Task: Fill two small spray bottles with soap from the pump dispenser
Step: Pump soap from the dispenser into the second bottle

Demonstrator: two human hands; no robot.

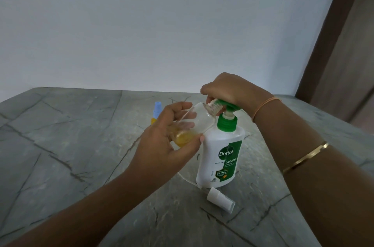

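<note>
the light was dim and even, with a cool grey-blue cast over the wall (141, 24) and the counter (60, 145). the wall looked brightest at its middle and darkened toward the upper corners. shadows were faint and soft-edged. the clear spray bottle (195, 120) carried only pale highlights, and the soap bottle (214, 157) had its white side lit evenly. the wide lens slanted the door frame (323, 44) and bowed the counter's far edge. the forearms (81, 206) at the bottom edge looked soft.

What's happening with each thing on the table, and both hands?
clear bottle: uncapped, tilted, a little yellow soap inside.
pump dispenser: upright, nozzle at bottle mouth.
spray cap: off, lying on table.
blue-capped bottle: capped, standing.
left hand: grips clear bottle.
right hand: curled over pump dispenser's top.
</note>
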